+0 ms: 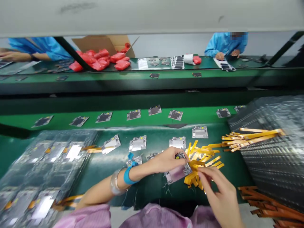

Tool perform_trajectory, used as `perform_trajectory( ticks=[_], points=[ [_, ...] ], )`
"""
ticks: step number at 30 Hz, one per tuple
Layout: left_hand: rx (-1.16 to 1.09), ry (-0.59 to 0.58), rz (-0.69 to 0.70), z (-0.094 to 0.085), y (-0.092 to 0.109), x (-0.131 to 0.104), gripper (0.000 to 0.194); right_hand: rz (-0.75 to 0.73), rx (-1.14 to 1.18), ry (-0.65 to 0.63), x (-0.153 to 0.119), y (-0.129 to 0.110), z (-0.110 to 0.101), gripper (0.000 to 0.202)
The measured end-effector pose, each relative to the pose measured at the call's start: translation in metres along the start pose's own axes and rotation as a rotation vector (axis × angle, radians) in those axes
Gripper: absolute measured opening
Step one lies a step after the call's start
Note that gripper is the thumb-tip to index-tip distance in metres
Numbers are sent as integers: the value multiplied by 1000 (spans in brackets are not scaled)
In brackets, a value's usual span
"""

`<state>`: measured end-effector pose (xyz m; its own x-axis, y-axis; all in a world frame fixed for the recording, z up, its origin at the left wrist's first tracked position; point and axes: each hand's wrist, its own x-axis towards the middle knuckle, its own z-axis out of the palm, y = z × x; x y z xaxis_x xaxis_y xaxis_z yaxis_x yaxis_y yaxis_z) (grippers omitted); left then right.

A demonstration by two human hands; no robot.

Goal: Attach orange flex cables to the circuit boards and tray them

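Green workbench (102, 167) is spanning the frame, plastic trays (263, 167) filling its right side. At lower centre, the left hand (165, 161) is gripping a circuit board (177, 174); the right hand (222, 190) is pinching an orange flex strip (198, 163) beside its edge, apparently needing steady alignment.

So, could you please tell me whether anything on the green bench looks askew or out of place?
The silvery circuit board just right of the clear plastic trays slants more than its neighbour, and the orange ribbon strips by the right hand lie jumbled.

red bags (102, 53), open cardboard box (94, 43)
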<state>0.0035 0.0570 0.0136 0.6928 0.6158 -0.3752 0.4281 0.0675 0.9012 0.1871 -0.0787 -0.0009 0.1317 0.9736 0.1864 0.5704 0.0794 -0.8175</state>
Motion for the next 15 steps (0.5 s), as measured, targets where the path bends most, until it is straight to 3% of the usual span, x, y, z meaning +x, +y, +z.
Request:
perform_trajectory(
  ticks=[4, 7, 11, 13, 15],
  points=[
    [186, 102, 146, 19, 15, -5, 15, -29, -63, 86, -1, 3, 14, 17],
    [366, 139, 289, 36, 19, -5, 11, 10, -130, 92, 2, -1, 8, 19],
    [440, 31, 520, 53, 29, 0, 12, 91, -249, -50, -1, -30, -25, 21],
    [393, -35, 586, 54, 36, 2, 8, 270, -186, -152, -5, -48, -47, 21],
    [341, -36, 637, 48, 42, 5, 20, 519, 17, -220, -8, -61, -74, 22]
  ],
)
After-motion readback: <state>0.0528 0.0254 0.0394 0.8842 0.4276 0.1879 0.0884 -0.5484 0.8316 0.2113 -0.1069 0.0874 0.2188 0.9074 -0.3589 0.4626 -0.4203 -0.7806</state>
